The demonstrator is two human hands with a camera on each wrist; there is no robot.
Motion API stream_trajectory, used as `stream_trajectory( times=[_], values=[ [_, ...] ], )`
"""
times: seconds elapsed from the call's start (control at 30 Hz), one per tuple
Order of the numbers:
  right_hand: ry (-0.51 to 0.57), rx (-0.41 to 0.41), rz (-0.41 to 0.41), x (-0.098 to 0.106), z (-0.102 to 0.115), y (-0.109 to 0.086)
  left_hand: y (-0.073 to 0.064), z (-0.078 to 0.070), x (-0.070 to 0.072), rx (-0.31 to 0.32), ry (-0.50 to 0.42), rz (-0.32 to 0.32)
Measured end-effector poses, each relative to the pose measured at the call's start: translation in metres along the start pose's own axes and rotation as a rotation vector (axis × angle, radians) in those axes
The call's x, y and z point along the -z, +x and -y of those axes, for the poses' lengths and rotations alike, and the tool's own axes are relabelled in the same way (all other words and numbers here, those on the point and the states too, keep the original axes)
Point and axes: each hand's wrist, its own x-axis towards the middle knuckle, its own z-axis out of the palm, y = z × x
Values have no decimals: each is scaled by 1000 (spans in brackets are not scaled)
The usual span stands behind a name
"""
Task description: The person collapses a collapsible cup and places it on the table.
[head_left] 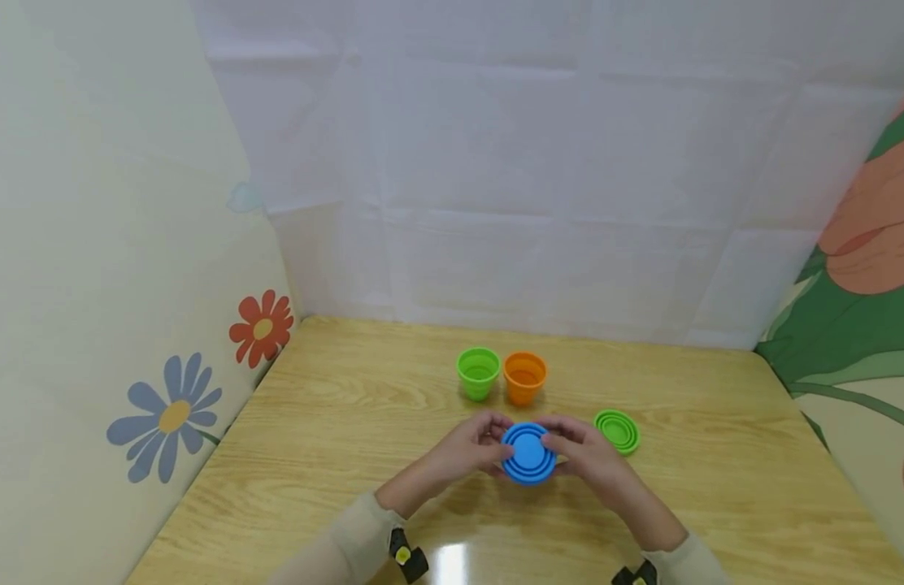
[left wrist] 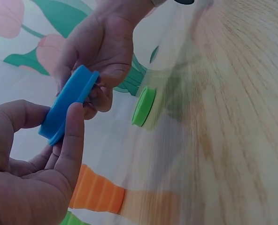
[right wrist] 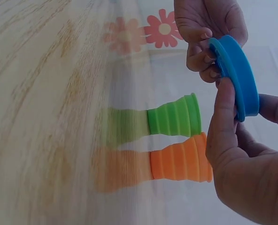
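Above the wooden table: left hand and right hand, facing each other. Just beyond, standing upright side by side: green cup and orange cup. Held midway between both hands, nearer to neither: blue folded cup, clamped at opposite edges by thumbs and fingers, ringed face tilted up toward the head view, short axis crosswise to the line joining the grips. On the table, beside the right hand: green folded cup.

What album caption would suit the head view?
Left hand and right hand hold a flattened blue cup near an upright green cup, an orange cup and a flattened green cup.
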Motion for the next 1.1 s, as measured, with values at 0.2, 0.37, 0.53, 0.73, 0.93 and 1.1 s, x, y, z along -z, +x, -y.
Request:
stream_trajectory(
  times=[0.2, 0.37, 0.53, 0.73, 0.93, 1.1],
  values=[
    [15, -43, -16, 4, 2, -3, -1, -5, -2, -35, 40, -9],
    [35, -45, -5, 5, 4, -6, -1, -8, -3, -123, 179, -40],
    [51, -50, -3, 9, 3, -8, 1, -9, -6, -254, 376, -107],
    [116, -45, 8, 13, 2, -10, 1, -8, -11, -472, 536, -148],
    [189, -54, 43, 17, 3, -11, 3, -6, -14, -855, 954, -193],
    [199, -72, 61, 20, 4, -11, 2, -7, -13, -1182, 1393, -198]
  ],
)
